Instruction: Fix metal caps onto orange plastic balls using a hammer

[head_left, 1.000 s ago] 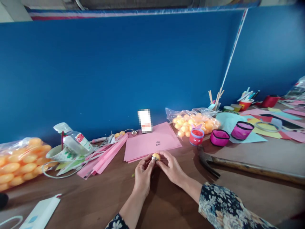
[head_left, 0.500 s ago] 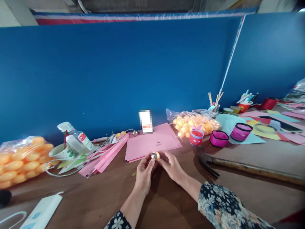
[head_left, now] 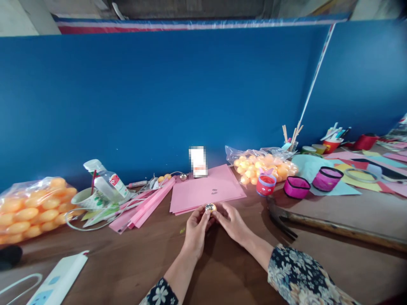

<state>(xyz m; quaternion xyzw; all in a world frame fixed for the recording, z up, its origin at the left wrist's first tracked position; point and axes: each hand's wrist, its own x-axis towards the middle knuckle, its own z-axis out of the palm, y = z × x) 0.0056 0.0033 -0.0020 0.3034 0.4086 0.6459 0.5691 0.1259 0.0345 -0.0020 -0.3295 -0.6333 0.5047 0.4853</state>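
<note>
Between the fingertips of both my hands is a small shiny round bell, silvery with a golden edge. My left hand grips it from the left, the thumb against its near side. From the right, the fingers of my right hand close on it too. Its underside is hidden by the fingers. Just beyond the hands lie pink paper sheets with small dark marks. A similar silvery ball rests at the sheets' far left corner.
A hammer lies to the right, near magenta bands and a red cup. Bags of orange balls stand left and back right. A tilted bottle, pink strips and a white power strip are left.
The view has shifted slightly, so everything appears a little further right. The bell has turned a bit in my fingers, and its dark cross-like marking shows less.
</note>
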